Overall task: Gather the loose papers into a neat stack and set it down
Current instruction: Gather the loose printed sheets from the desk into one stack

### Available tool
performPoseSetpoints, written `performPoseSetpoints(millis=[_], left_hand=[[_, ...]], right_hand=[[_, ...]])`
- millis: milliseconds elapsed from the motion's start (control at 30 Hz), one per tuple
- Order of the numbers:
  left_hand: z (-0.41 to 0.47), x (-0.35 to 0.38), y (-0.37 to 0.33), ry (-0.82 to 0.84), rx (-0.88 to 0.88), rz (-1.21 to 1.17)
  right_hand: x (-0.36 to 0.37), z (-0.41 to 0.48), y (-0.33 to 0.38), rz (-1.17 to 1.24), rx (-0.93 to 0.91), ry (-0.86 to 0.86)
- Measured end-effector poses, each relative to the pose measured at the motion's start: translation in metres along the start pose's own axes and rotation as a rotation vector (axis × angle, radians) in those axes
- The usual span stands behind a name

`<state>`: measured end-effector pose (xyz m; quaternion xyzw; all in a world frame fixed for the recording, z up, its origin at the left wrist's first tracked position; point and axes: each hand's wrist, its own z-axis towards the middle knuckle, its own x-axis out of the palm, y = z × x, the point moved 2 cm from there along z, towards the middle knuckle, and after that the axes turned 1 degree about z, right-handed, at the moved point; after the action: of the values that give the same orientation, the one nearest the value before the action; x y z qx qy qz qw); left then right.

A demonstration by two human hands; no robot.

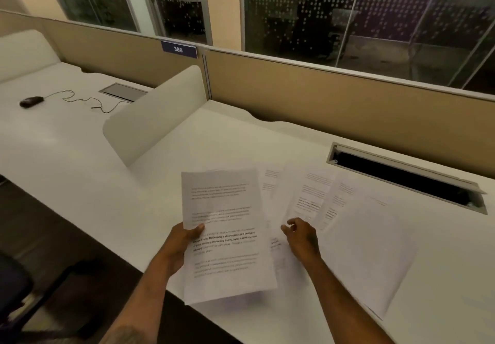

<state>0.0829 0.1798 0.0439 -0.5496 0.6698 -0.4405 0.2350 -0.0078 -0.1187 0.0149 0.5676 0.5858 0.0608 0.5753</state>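
Note:
My left hand (182, 244) grips a printed sheet or thin stack of paper (227, 234) by its left edge, held up above the white desk (214, 134) near its front edge. Several more printed sheets (316, 196) lie fanned and overlapping on the desk to the right. A larger blank-looking sheet (375, 258) lies at the right end of the spread. My right hand (301, 236) hovers over the fanned sheets with its fingers curled and apart, holding nothing that I can see.
An open cable slot (407, 177) is cut into the desk behind the papers. A white divider panel (158, 116) stands to the left; beyond it lies a black mouse (31, 101) with its cable. A beige partition (321, 102) backs the desk. A dark chair (16, 290) is at the lower left.

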Motion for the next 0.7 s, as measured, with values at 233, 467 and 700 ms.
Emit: performPoseSetpoints(millis=[233, 467, 700], left_hand=[[-0.002, -0.052, -0.008, -0.025, -0.001, -0.052], [0.011, -0.070, -0.003, -0.072, -0.036, -0.010], [0.016, -0.074, -0.001, -0.072, -0.047, 0.003]], right_hand=[[0.033, -0.008, 0.005, -0.479, 0.006, 0.007], [0.038, -0.023, 0.014, -0.576, 0.174, -0.106], [0.048, -0.027, 0.015, -0.373, 0.316, -0.063]])
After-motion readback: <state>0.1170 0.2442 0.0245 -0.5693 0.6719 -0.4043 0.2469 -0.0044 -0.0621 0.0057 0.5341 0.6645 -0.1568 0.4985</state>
